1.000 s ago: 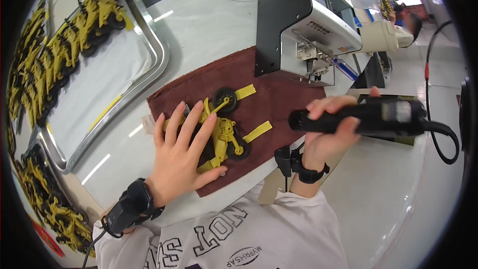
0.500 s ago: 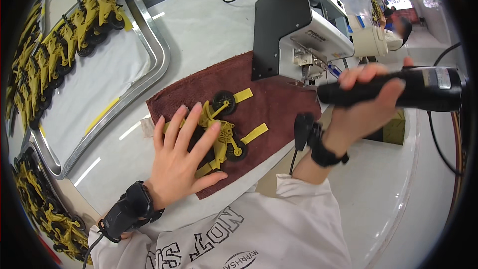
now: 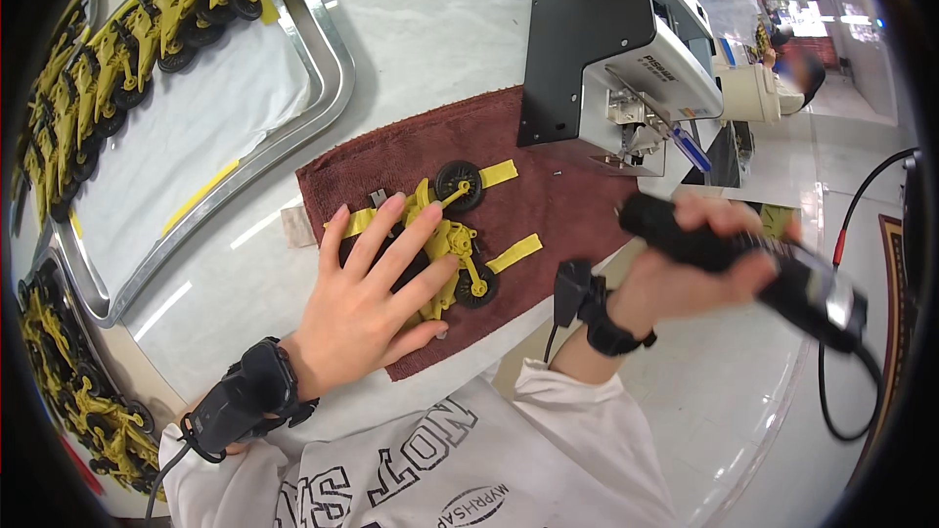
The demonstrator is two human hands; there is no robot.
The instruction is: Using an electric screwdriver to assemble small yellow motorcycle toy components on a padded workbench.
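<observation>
A yellow toy motorbike with black wheels [image 3: 452,242] lies on a dark red cloth [image 3: 391,161], strips of yellow tape under it. My left hand [image 3: 377,284] rests on the motorbike, fingers spread flat, covering part of its body. In my right hand [image 3: 699,259] is a black electric screwdriver [image 3: 812,295], its cord trailing from the rear end. The screwdriver is held off the cloth, its tip pointing left towards the motorbike. Motion blurs it and the hand. A tiny screw [image 3: 558,173] lies on the cloth beyond the motorbike.
A black and white screw feeder [image 3: 626,59] stands at the cloth's far right edge, a blue-handled tool [image 3: 691,149] at its front. On the left, a metal tray [image 3: 337,88] holds several yellow motorbikes; more yellow parts [image 3: 98,411] lie nearer. Another person [image 3: 797,78] is far right.
My right hand has swung the screwdriver away from the screw feeder, down and slightly left, its rear end dropping. My left hand stays on the motorbike. A screw now shows on the cloth.
</observation>
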